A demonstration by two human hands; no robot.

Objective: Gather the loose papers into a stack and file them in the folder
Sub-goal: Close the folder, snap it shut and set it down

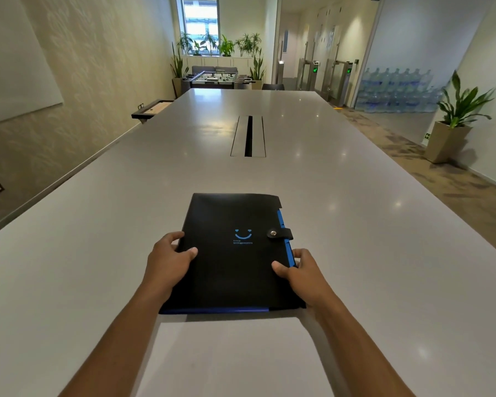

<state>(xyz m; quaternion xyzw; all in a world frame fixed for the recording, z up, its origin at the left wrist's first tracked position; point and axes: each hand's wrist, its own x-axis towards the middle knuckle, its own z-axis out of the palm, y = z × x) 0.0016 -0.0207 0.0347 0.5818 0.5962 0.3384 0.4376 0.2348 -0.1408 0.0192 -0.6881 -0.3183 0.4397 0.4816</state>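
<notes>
A black folder (232, 262) with a blue smile print and blue edging lies closed on the white table (355, 224), its snap strap fastened on the right side. My left hand (169, 259) grips its left edge, thumb on the cover. My right hand (301, 270) grips the right edge near the blue tabs. White paper (229, 356) lies flat on the table just in front of the folder, between my forearms; whether it is one sheet or more I cannot tell.
A cable slot (249, 136) runs along the table's middle, beyond the folder. A potted plant (453, 130) stands on the floor at the right. A foosball table (218, 77) and more plants are past the far end.
</notes>
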